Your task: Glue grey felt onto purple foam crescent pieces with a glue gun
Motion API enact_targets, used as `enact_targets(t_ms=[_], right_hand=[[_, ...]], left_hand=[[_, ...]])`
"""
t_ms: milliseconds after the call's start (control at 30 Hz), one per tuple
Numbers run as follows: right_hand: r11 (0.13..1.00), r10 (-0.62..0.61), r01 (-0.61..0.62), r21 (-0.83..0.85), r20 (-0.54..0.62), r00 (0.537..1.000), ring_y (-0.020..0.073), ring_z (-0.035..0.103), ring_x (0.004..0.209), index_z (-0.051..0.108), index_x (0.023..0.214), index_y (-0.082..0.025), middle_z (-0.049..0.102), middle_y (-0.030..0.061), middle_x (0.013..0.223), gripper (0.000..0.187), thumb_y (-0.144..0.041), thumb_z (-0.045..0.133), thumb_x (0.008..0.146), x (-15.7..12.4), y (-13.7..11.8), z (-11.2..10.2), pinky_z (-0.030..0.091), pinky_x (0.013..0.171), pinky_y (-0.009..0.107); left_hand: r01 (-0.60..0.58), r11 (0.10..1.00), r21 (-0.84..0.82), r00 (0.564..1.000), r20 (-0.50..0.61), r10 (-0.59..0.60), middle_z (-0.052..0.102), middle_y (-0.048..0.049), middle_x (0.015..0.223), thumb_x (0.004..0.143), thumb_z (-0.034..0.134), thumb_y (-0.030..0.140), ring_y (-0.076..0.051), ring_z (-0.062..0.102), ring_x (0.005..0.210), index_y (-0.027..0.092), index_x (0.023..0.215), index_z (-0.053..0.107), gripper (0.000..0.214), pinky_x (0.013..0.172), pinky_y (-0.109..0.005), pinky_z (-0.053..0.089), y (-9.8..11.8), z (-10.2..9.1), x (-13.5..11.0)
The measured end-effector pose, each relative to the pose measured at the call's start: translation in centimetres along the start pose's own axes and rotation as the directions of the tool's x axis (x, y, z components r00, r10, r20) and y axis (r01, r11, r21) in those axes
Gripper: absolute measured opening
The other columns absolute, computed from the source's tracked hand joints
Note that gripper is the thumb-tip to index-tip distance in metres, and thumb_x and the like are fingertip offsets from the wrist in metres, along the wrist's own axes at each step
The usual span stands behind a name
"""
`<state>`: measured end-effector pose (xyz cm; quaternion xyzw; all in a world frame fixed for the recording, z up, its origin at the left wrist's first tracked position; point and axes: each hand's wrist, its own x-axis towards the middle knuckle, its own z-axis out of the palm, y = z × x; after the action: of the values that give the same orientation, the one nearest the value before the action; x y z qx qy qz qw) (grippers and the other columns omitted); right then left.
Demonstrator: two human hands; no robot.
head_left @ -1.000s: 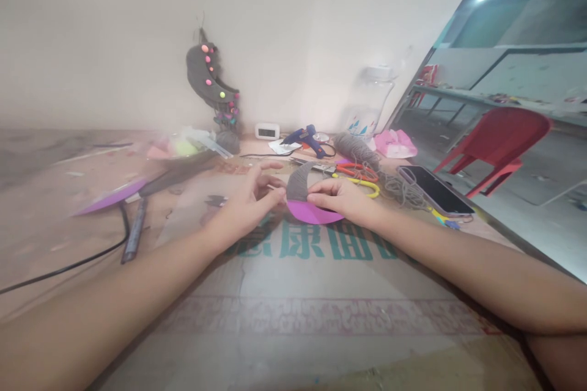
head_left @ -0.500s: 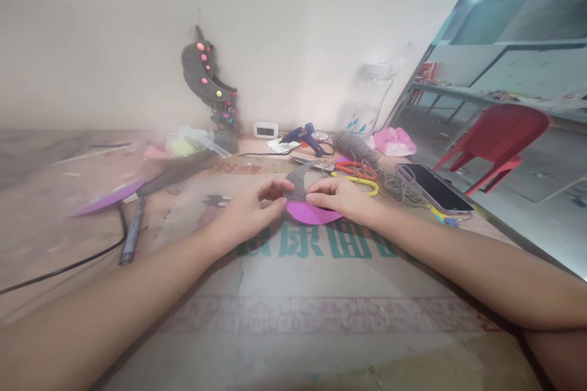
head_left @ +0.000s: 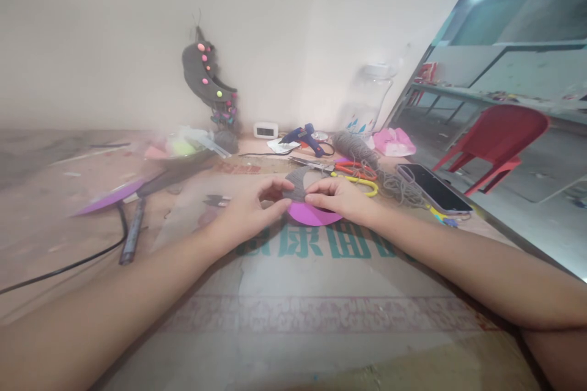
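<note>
A purple crescent-shaped card piece (head_left: 312, 214), partly wrapped in grey yarn (head_left: 297, 185), lies on the cardboard sheet (head_left: 293, 281) in the middle of the table. My left hand (head_left: 250, 208) pinches its left, yarn-wrapped end with thumb and forefinger. My right hand (head_left: 337, 197) presses fingers closed on the right side of the same piece. A strand of grey yarn runs from it to a yarn skein (head_left: 355, 148) behind my right hand.
Orange scissors (head_left: 355, 169), yellow-handled scissors (head_left: 364, 183), a blue glue gun (head_left: 305, 137), a phone (head_left: 433, 188), a white clock (head_left: 266, 130), a clear jar (head_left: 369, 101) and a finished grey crescent ornament (head_left: 206, 76) stand behind. A purple card (head_left: 110, 197) and black cable (head_left: 68, 266) lie left. A red chair (head_left: 498, 137) is at right.
My left hand has closed in from spread fingers to a pinch on the wrapped end. The piece has tilted flatter toward the table. My right hand has barely moved.
</note>
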<state>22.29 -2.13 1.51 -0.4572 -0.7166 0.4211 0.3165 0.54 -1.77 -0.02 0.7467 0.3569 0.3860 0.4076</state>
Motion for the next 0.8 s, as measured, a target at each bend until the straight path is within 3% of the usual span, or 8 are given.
enact_targets(t_ms=[233, 400, 533, 633, 800], right_hand=[[0.995, -0.036, 0.037, -0.091, 0.015, 0.999, 0.0078, 0.041, 0.056, 0.067, 0.082, -0.012, 0.053, -0.0020, 0.063, 0.029, -0.041, 0.064, 0.075, -0.01, 0.16, 0.01, 0.032, 0.052, 0.022], [0.994, -0.028, 0.030, -0.101, 0.017, 0.999, 0.0072, 0.037, 0.054, 0.066, 0.082, -0.013, 0.049, -0.0033, 0.060, 0.031, -0.042, 0.063, 0.076, -0.04, 0.19, 0.06, 0.029, 0.050, 0.022], [0.994, -0.011, 0.010, -0.105, -0.004, 1.000, 0.0075, 0.038, 0.054, 0.066, 0.084, -0.013, 0.048, -0.0037, 0.059, 0.033, -0.045, 0.062, 0.076, 0.00, 0.27, 0.16, 0.029, 0.051, 0.022], [0.995, -0.012, 0.011, -0.099, -0.009, 1.000, 0.0076, 0.038, 0.054, 0.065, 0.084, -0.013, 0.049, -0.0033, 0.060, 0.034, -0.045, 0.062, 0.075, 0.03, 0.33, 0.17, 0.029, 0.051, 0.022], [0.993, -0.011, 0.011, -0.117, -0.001, 1.000, 0.0073, 0.036, 0.052, 0.066, 0.085, -0.013, 0.045, -0.0044, 0.057, 0.034, -0.046, 0.061, 0.076, 0.02, 0.38, 0.07, 0.026, 0.049, 0.022]], left_hand=[[0.056, 0.998, 0.012, 0.998, 0.004, -0.056, 0.066, -0.0041, 0.090, 0.081, 0.056, 0.037, -0.015, 0.059, 0.075, 0.020, 0.097, 0.063, 0.025, 0.066, -0.027, 0.047, 0.07, -0.16, -0.03], [0.006, 0.999, 0.047, 1.000, -0.008, -0.005, 0.065, -0.0035, 0.090, 0.086, 0.048, 0.035, -0.015, 0.060, 0.078, 0.019, 0.095, 0.061, 0.023, 0.070, -0.027, 0.048, 0.04, -0.28, 0.04], [0.010, 0.996, -0.092, 1.000, -0.017, -0.012, 0.064, -0.0048, 0.097, 0.088, 0.045, 0.037, -0.016, 0.062, 0.083, 0.019, 0.107, 0.054, 0.027, 0.075, -0.028, 0.049, -0.01, -0.25, 0.30], [0.015, 0.989, -0.145, 1.000, -0.021, -0.018, 0.065, -0.0047, 0.093, 0.087, 0.049, 0.040, -0.016, 0.062, 0.081, 0.019, 0.113, 0.049, 0.034, 0.074, -0.029, 0.049, -0.09, -0.21, 0.50], [0.002, 1.000, 0.029, 0.998, -0.055, -0.001, 0.062, -0.0045, 0.093, 0.076, 0.065, 0.039, -0.017, 0.060, 0.083, 0.018, 0.109, 0.052, 0.041, 0.074, -0.030, 0.048, -0.14, -0.15, 0.50]])
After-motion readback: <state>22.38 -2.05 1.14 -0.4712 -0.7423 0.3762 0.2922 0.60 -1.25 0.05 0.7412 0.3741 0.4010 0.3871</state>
